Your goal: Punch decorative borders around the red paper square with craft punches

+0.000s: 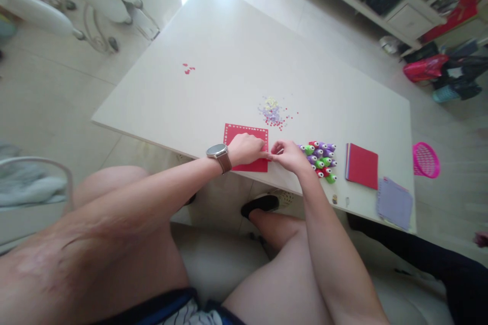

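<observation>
A red paper card [249,165] with small cut-out shapes along its top and side edges lies at the table's near edge. My left hand [247,149], below a wrist watch, is over it with fingers curled, its thumb reaching the card's right edge. My right hand [285,155] meets that thumb there, thumb and fingertips pinched together; what is between them is too small to make out. Just right of it stand several paper punches [323,162] in purple, green and red with white round tops. A heap of tiny punched paper bits [271,110] lies beyond the card.
Several red paper pieces [187,68] lie at the far left of the white table [229,35]. A stack of red paper [362,165] and purple notched sheets [394,202] lie at the right. A pink basket [426,160] is past the table's right edge.
</observation>
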`<state>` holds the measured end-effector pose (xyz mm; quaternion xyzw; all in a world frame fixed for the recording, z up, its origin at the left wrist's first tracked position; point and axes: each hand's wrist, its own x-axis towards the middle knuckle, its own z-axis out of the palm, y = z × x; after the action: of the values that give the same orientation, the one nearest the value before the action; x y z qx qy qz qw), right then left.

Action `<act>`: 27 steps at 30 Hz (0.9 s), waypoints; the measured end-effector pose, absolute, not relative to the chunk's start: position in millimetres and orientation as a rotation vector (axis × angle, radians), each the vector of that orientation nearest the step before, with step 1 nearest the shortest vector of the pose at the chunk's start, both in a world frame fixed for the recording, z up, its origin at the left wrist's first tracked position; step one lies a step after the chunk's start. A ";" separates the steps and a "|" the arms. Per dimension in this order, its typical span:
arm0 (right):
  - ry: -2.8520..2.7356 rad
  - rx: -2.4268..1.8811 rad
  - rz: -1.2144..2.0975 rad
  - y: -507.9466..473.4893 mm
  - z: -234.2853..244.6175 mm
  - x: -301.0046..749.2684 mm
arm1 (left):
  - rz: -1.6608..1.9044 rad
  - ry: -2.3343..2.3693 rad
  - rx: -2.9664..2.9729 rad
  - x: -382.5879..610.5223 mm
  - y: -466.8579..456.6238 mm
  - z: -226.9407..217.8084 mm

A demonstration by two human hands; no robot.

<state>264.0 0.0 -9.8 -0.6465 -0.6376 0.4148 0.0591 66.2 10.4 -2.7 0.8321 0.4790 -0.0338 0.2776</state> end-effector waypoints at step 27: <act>-2.264 -1.896 0.958 2.6 16.6 282.7 | -0.170 1.142 2.364 62.7 19.2 -7.1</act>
<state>282.7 2.6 16.6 -0.6107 -0.7291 0.3085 0.0186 62.7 19.2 -7.1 0.8694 0.4201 -0.0625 0.2524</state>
